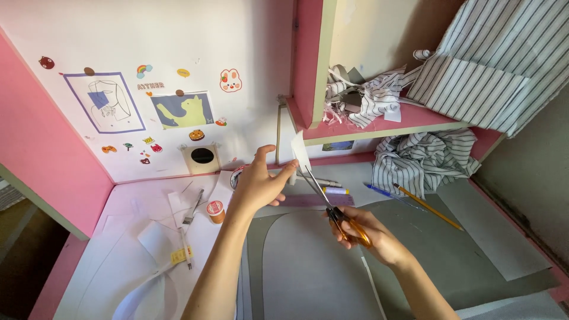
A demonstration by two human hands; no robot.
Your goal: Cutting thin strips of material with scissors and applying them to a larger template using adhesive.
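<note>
From the head view, my left hand point(258, 184) pinches a small, stiff white paper strip point(300, 152) between thumb and fingertips, holding it upright above the table; the other fingers fan out loosely. My right hand point(370, 234) has its grip closed through the glossy orange plastic loops of the orange-handled steel scissors point(332, 204), whose slim metal blades are parted and angled up, meeting the lower edge of the strip.

Below both hands lies a broad sheet of matte grey card point(308, 272) with a smooth curved outline, resting on the pale pink table point(133, 201). To my left on the table are curling white paper offcuts point(151, 243), a small round spool with an orange-red label point(215, 210), and a thin metal tool with a toothed end point(192, 210). Beyond the scissors sits a flat purple ruler point(317, 200), then a blue pen point(382, 192) and a long yellow pencil point(428, 208) lying slantwise on the grey card.

A crumpled heap of soft grey-and-white striped cloth point(424, 157) sits at the back right under the pink shelf point(379, 127), which carries frayed striped scraps point(370, 98). The white wall point(249, 35) bears small colourful stickers and two pinned drawings.
</note>
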